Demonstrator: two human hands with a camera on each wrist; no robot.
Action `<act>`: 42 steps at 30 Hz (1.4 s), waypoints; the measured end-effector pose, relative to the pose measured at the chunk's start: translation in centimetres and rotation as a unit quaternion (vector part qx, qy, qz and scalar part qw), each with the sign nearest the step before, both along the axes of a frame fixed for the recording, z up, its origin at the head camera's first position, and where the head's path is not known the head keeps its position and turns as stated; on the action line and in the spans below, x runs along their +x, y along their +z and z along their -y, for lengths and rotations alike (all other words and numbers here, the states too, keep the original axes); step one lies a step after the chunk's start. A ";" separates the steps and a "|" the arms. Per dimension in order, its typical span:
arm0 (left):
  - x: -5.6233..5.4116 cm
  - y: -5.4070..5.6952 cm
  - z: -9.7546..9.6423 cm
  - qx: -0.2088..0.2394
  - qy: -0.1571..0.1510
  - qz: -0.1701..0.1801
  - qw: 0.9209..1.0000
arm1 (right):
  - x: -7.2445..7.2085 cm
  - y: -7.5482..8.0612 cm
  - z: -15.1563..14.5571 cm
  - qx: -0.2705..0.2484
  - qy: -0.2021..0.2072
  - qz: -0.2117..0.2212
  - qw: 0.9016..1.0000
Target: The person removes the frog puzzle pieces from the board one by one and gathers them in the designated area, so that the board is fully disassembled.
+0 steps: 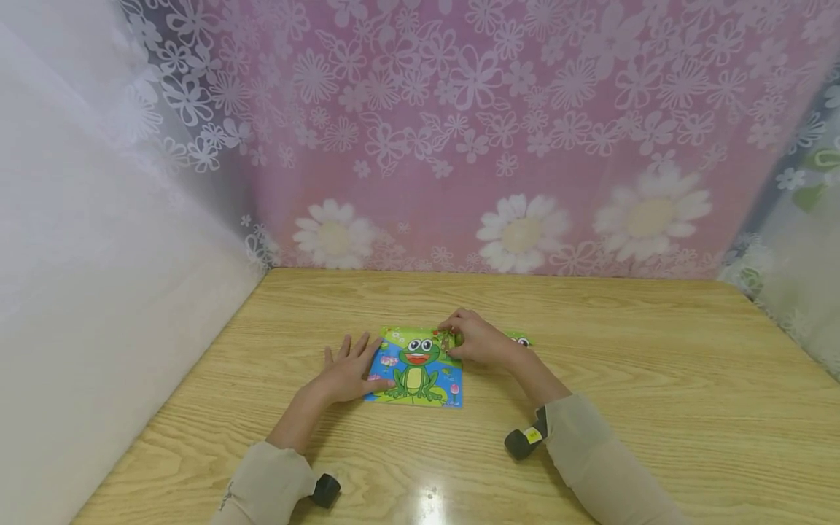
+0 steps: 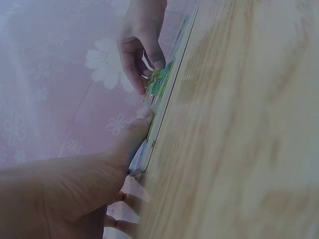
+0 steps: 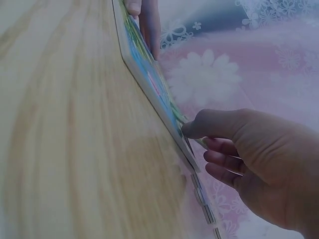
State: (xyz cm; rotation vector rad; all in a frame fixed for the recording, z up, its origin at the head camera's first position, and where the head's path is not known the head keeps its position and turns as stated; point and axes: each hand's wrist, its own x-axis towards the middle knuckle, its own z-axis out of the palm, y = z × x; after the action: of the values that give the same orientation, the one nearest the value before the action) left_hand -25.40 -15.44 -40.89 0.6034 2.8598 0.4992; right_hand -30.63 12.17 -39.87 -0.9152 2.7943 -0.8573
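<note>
A flat frog puzzle board (image 1: 415,375) lies on the wooden table, its picture a green frog on blue water. My left hand (image 1: 351,375) rests at its left side with fingers spread; the thumb (image 2: 137,127) lies over the picture and the other fingers reach past the edge. At the board's upper right corner my right hand (image 1: 477,339) pinches a green puzzle piece (image 2: 157,82) between thumb and fingers. In the right wrist view that piece is tilted, one edge close over the board, and the fingers hide part of it.
Beyond the right forearm, a loose piece with frog eyes (image 1: 521,340) shows partly on the table (image 1: 643,379). More flat pieces (image 3: 202,199) lie just past the board's corner in the right wrist view. A flowered pink curtain (image 1: 420,146) hangs behind the table.
</note>
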 end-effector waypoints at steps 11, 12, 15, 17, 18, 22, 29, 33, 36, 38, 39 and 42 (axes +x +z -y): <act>0.2 0.0 -0.2 -0.002 -0.002 -0.003 1.000 | 0.5 0.7 -1.2 -0.023 -0.012 0.014 1.000; 0.2 0.0 -0.2 -0.002 -0.002 -0.003 1.000 | 0.6 0.8 -1.4 -0.025 -0.012 0.013 1.000; 0.1 -0.2 0.0 0.001 -0.003 -0.004 1.000 | 0.6 0.9 -2.2 -0.027 -0.011 0.007 1.000; 0.0 -0.3 0.0 0.006 -0.003 -0.005 1.000 | 0.7 1.1 -2.8 -0.031 -0.008 0.004 0.999; 0.0 -0.4 0.1 0.007 -0.004 -0.005 1.000 | 0.8 1.2 -3.1 -0.030 -0.008 0.002 1.000; 0.0 -0.5 0.1 0.004 -0.005 -0.006 1.000 | 1.1 1.6 -4.3 -0.023 -0.009 -0.010 1.000; 0.0 -0.4 0.0 0.003 0.001 -0.002 1.000 | 1.6 1.9 -6.7 -0.023 -0.019 -0.009 1.000; 0.0 -0.3 0.0 0.004 0.003 -0.001 1.000 | 1.9 2.2 -8.0 -0.028 -0.022 -0.012 0.999; 0.1 -0.2 -0.1 0.003 0.003 0.000 1.000 | 2.1 2.3 -9.0 -0.029 -0.025 -0.019 0.999; 0.0 -0.1 -0.1 0.003 0.004 -0.001 1.000 | 2.2 2.3 -9.7 -0.028 -0.025 -0.021 0.999; 0.0 -0.1 -0.1 0.002 0.004 0.000 1.000 | 2.2 2.3 -10.0 -0.027 -0.025 -0.023 0.999; -0.1 -0.2 -0.1 0.000 0.004 -0.001 1.000 | 2.3 2.3 -11.0 -0.028 -0.024 -0.021 0.999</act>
State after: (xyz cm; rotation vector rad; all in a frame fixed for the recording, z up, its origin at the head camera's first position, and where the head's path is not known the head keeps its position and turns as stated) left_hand -25.51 -15.36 -41.10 0.5930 2.8651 0.5000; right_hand -28.29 23.18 -37.56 -0.8878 2.8515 -0.9395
